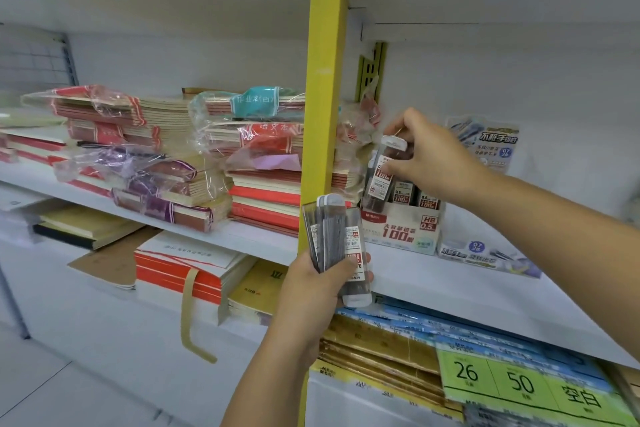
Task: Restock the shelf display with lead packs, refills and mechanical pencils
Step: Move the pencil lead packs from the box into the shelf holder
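Plastic lead pack [382, 180], pinched near its top by the right hand [429, 152], hangs over the display box [398, 229] at the shelf's [450, 288] left end. Left hand [311, 288] grips spare packs [332, 236]; light, stiff, probably slick, best held by the flat sides.

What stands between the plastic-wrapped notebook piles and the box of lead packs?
A yellow shelf upright, shown in the head view; some notebooks reach past it, close to the box.

1. Right hand [426, 152] pinches one tilted lead pack [382, 177] over the open display box [401, 229] on the white shelf [467, 288].
2. Left hand [311, 284] grips a bundle of lead packs [337, 239] before the yellow upright [323, 80].
3. Wrapped notebook stacks [173, 156] lie left.
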